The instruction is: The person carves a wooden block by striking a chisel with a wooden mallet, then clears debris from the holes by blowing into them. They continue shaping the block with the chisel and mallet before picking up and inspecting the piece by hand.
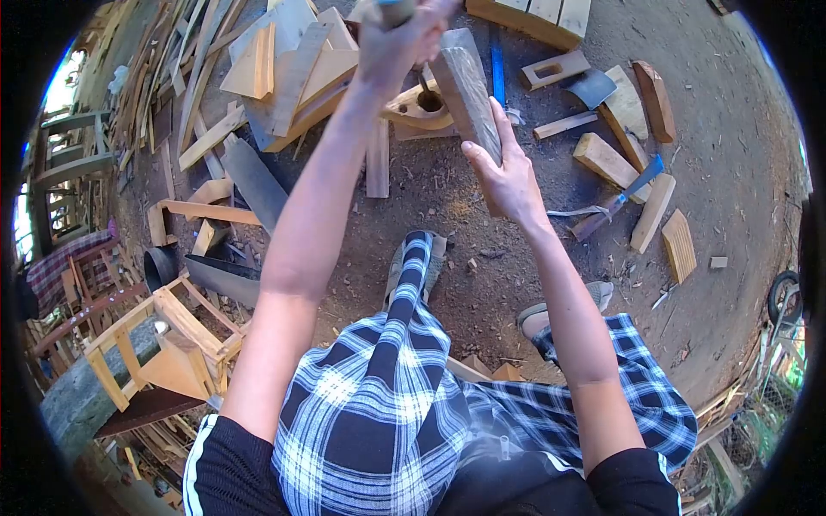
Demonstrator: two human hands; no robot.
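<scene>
My right hand [508,176] is wrapped round the lower end of a thick, weathered wooden block [469,95], thumb and fingers along its sides. Raised at the top of the view, my left hand [404,43] grips the handle of a tool [397,10]; the hand is slightly blurred and the tool's far part is hard to make out. Beneath and between the hands lies a light wooden piece [413,107] with a dark hole, and a thin dark metal shaft [424,86] points down at it.
A blue-bladed tool [641,176] and wood blocks [654,211] lie on the dirt at the right. Stacked boards [301,77] stand at the upper left. A wooden frame [129,353] and a dark pipe [161,268] are at the left. A blue bar [497,69] lies beyond the block.
</scene>
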